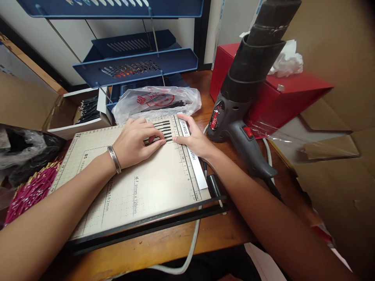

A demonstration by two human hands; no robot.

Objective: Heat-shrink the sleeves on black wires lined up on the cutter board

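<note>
A cream paper cutter (164,175) with printed grid lines and size marks lies on the table. Several short thin black strips (165,130) lie side by side near its far right edge. My left hand (139,138) rests on the board with bent fingers. Its thumb and forefinger pinch at the nearest strip, partly covering it. At the board's right edge is my right hand (195,138), thumb and forefinger spread apart. The right thumb tip touches the board near the strip ends, while the forefinger reaches along the far corner. The cutter's black handle (215,186) is low at the right side.
A heat gun (234,93) stands by a red box (299,86) at right. Behind the cutter are a clear plastic bag (158,101) and blue shelves (137,66). Left are a box of black pieces (88,110) and magenta gold-tipped pieces (35,187). A cable (191,244) hangs in front.
</note>
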